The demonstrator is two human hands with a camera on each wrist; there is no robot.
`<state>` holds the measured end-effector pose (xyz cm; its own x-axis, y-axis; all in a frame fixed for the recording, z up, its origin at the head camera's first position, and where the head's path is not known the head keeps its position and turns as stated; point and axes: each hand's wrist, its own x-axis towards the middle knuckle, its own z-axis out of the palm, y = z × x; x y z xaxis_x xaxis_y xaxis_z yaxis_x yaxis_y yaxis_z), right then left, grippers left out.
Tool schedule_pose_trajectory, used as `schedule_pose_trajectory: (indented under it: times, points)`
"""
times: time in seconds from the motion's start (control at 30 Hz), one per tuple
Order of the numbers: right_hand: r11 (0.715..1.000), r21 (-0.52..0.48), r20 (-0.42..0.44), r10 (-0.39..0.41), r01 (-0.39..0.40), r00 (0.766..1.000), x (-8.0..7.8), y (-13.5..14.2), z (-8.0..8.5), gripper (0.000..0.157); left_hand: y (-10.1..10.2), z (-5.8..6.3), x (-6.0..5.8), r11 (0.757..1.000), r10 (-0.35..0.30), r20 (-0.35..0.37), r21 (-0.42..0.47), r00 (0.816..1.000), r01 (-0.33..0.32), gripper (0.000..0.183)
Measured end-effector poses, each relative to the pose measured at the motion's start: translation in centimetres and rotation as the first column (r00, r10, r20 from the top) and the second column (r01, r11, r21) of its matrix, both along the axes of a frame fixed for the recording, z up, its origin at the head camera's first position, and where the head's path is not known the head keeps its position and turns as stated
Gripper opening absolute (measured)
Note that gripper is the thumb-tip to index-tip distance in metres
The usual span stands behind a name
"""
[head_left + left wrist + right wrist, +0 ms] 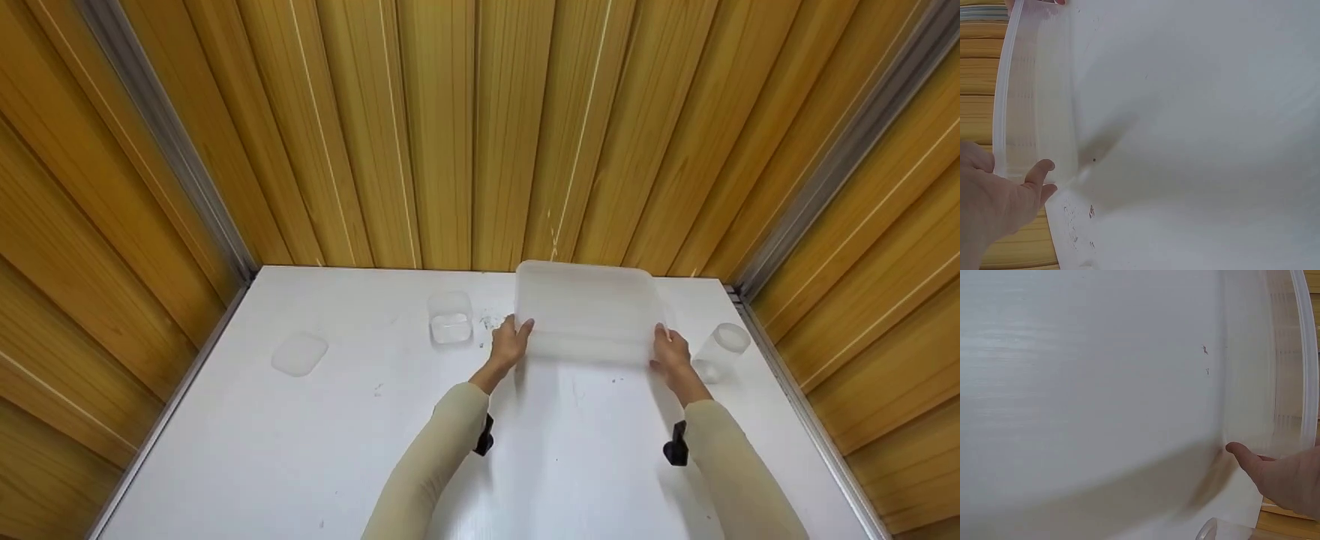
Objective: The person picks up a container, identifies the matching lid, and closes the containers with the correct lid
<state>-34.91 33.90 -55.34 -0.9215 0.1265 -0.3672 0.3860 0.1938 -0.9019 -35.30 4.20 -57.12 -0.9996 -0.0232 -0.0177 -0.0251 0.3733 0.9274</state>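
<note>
1. Large translucent plastic box (589,313): rectangular, with rounded corners and a thick rim; it sits at the far edge of the white table (300,457), right of the middle, its long side facing the person. The rim points upward in both wrist views. Whether the base fully touches the table cannot be told, nor whether a lid covers the top.
2. Left hand (510,343): grips the box at its left end, the digits bent around the near corner.
3. Right hand (671,351): grips the opposite end, one digit at the rim and others lower on the corner.
4. Step in hand, as judged from the paired grip: two-handed holding or positioning of the box. Any further move of it calls for both hands acting together, with even support at the two ends; a release calls first for a base fully seated on the table.
5. Clear cylindrical container (721,351): stands upright just beside the right hand; a rightward shift would risk knocking it.
6. Small clear square container (451,319): upright, near the box on its left, with dark marks (491,322) on the table between them.
7. Flat translucent lid (300,354): lies farther left, well apart from both hands.
8. Wood-patterned wall (435,135): rises directly behind the table.
</note>
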Motion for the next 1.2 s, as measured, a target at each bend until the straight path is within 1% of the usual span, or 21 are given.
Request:
schedule_pose_trajectory:
  times: [0.07,0.13,0.17,0.23,0.3,0.37,0.4,0.53,0.6,0.63,0.7,0.8,0.83,0.87,1.0,1.07,1.13,1.2]
  points:
    - [0.999,0.032,-0.003,0.025,-0.025,1.0,0.1,-0.2,-0.2,0.072,-0.1,0.0,0.0,0.999,0.014,-0.004,-0.031,1.0,-0.014,0.059]
    - [0.99,0.137,-0.018,0.029,-0.026,0.999,0.2,-0.3,-0.4,0.074,0.0,0.0,-0.1,0.997,0.025,-0.003,-0.067,1.0,-0.025,0.057]
    - [0.98,0.196,-0.034,0.029,-0.022,0.999,0.2,-0.3,-0.4,0.075,0.1,0.0,-0.2,0.996,0.029,-0.002,-0.085,1.0,-0.029,0.057]
    - [0.96,0.278,-0.046,0.044,-0.029,0.998,0.6,-0.2,-0.2,0.075,0.2,0.1,-0.2,0.993,0.033,-0.004,-0.111,0.999,-0.033,0.056]
    - [0.941,0.336,-0.056,0.06,-0.037,0.997,1.0,0.0,0.2,0.075,0.4,0.2,-0.2,0.992,0.033,0.002,-0.12,0.999,-0.033,0.056]
    - [0.939,0.339,-0.057,0.079,-0.055,0.995,1.4,0.0,0.6,0.073,0.4,0.3,-0.1,0.992,0.038,0.001,-0.122,0.999,-0.037,0.056]
    - [0.942,0.327,-0.046,0.088,-0.068,0.995,1.6,-0.1,0.8,0.073,0.3,0.3,-0.1,0.991,0.038,-0.003,-0.125,0.999,-0.038,0.056]
    - [0.951,0.295,-0.032,0.105,-0.091,0.994,2.2,-0.2,1.3,0.072,0.0,0.4,0.2,0.991,0.026,-0.021,-0.128,0.999,-0.028,0.054]
    - [0.952,0.285,-0.021,0.128,-0.116,0.992,2.6,-0.2,1.3,0.072,-0.2,0.4,0.4,0.991,0.018,-0.032,-0.132,0.999,-0.022,0.052]
    - [0.944,0.299,-0.014,0.149,-0.138,0.989,2.8,-0.1,1.3,0.073,-0.3,0.4,0.6,0.99,0.015,-0.03,-0.138,0.999,-0.019,0.051]
    - [0.917,0.347,0.005,0.207,-0.196,0.978,3.3,0.0,1.3,0.073,-0.5,0.3,0.9,0.986,0.018,-0.038,-0.167,0.999,-0.024,0.048]
    - [0.858,0.433,0.029,0.293,-0.276,0.956,3.7,-0.3,1.4,0.071,-1.2,0.2,1.2,0.974,0.021,-0.067,-0.225,0.998,-0.036,0.041]
    - [0.842,0.452,0.034,0.314,-0.295,0.949,3.9,-0.5,1.4,0.07,-1.5,0.1,1.4,0.97,0.022,-0.075,-0.24,0.997,-0.04,0.039]
    - [0.834,0.455,0.037,0.332,-0.311,0.943,4.0,-0.9,1.5,0.069,-1.9,0.0,1.6,0.969,0.019,-0.086,-0.243,0.996,-0.039,0.036]
    - [0.833,0.436,0.026,0.365,-0.339,0.931,4.1,-2.8,1.7,0.061,-3.7,-0.5,2.6,0.976,-0.003,-0.105,-0.218,0.994,-0.02,0.03]
    - [0.83,0.427,0.015,0.39,-0.359,0.921,4.1,-4.2,1.5,0.058,-5.1,-0.7,3.3,0.981,-0.015,-0.132,-0.196,0.991,-0.011,0.028]
    - [0.82,0.423,0.004,0.424,-0.386,0.906,4.2,-5.8,1.2,0.054,-6.8,-0.9,4.2,0.98,0.002,-0.142,-0.197,0.99,-0.03,0.026]
    - [0.798,0.425,-0.006,0.474,-0.427,0.881,4.3,-7.4,0.7,0.05,-8.8,-1.0,5.2,0.974,0.048,-0.122,-0.213,0.991,-0.073,0.024]
